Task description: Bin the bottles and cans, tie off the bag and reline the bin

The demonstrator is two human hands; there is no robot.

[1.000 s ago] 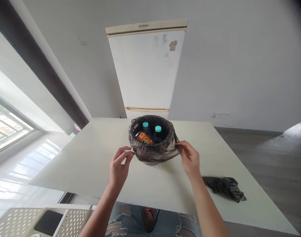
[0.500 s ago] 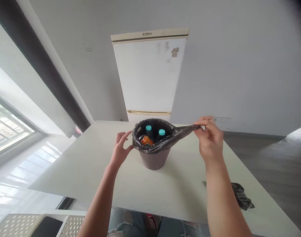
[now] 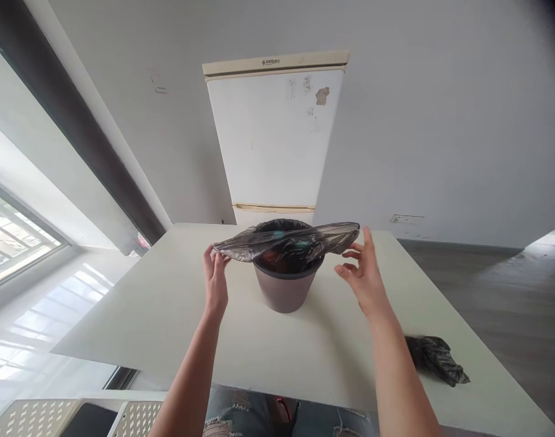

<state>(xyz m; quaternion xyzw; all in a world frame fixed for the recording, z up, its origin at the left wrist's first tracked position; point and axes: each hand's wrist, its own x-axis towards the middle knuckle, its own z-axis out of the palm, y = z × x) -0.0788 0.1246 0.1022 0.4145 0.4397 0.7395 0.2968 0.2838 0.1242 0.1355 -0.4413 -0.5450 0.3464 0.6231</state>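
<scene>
A brownish trash can stands upright on the pale table. The black plastic trash bag lining it is pulled off the front rim and stretches sideways across the mouth. Through the thin film, turquoise bottle caps and an orange can show dimly inside. My left hand is closed on the left end of the bag, beyond the can's rim. At the bag's right end my right hand has its fingers apart, the fingertips close beside the plastic.
A crumpled black plastic bag lies on the table near its right edge, beside my right forearm. Behind the table stands a white fridge. Perforated light-coloured baskets sit at the lower left.
The bag's front edge has come up off the can's rim and now spans the mouth. My left hand has closed on its left end; my right hand moved left and let go.
</scene>
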